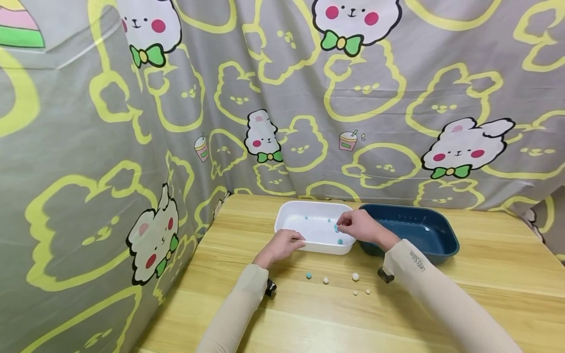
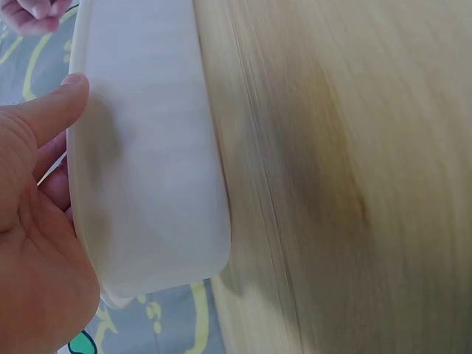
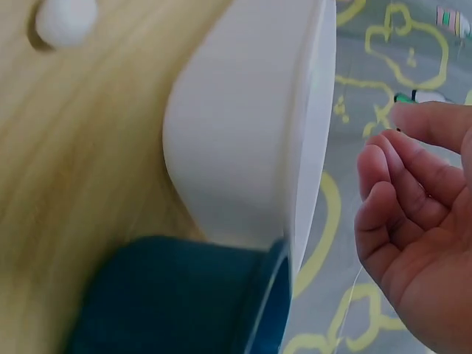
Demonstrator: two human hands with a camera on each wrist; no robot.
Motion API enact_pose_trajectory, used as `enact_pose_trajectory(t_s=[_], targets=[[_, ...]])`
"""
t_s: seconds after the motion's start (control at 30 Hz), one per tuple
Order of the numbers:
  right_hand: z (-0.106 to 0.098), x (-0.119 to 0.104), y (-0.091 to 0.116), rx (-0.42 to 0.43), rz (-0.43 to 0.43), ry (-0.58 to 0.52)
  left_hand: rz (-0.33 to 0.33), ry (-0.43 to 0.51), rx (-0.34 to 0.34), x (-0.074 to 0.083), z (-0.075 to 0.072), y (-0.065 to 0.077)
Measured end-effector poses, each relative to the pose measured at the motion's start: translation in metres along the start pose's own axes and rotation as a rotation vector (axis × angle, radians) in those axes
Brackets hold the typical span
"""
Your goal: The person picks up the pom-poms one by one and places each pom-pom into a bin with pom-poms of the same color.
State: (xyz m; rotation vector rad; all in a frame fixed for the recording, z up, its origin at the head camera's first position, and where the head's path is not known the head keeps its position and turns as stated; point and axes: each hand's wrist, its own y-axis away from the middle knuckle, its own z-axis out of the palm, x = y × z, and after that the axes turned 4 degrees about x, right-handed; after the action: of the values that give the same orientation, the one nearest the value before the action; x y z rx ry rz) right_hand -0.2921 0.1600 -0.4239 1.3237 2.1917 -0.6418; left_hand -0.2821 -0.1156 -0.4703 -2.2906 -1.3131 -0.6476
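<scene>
My left hand (image 1: 284,244) grips the near rim of a white basin (image 1: 291,206), its thumb (image 2: 63,107) on the outer wall and the other fingers over the inner side. Above the right end of that basin is my right hand (image 1: 359,225), fingers curled and thumb close to the index finger (image 3: 428,158); whether a small ball sits between the tips cannot be seen. Several small blue balls lie in the white basin, one blue ball (image 1: 340,241) near its front right corner. Others show just by the right fingertips.
A dark blue basin (image 1: 452,240) stands against the white one on the right, with a pale ball (image 1: 426,229) inside. On the wooden table (image 1: 318,318) in front lie a blue ball (image 1: 308,275) and several white balls (image 1: 355,277). A patterned curtain (image 1: 300,98) hangs behind and at left.
</scene>
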Motion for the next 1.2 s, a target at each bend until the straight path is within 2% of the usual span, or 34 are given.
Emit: enact_pose_trajectory(t_s=[0.17, 0.37, 0.87, 1.03, 1.2], targets=[[0.012, -0.007, 0.010, -0.015, -0.069, -0.011, 0.006, -0.013, 0.002, 0.001, 0.000, 0.000], [0.026, -0.013, 0.019, -0.078, -0.140, 0.004, 0.009, -0.013, 0.007, -0.001, 0.001, -0.002], [0.061, -0.031, 0.026, -0.192, -0.374, 0.003, 0.018, -0.020, 0.017, -0.002, 0.001, -0.001], [0.073, -0.035, 0.024, -0.228, -0.405, 0.027, 0.032, -0.026, 0.025, -0.004, 0.002, -0.001], [0.081, -0.038, 0.023, -0.279, -0.364, 0.047, 0.037, -0.025, 0.019, -0.003, 0.001, -0.002]])
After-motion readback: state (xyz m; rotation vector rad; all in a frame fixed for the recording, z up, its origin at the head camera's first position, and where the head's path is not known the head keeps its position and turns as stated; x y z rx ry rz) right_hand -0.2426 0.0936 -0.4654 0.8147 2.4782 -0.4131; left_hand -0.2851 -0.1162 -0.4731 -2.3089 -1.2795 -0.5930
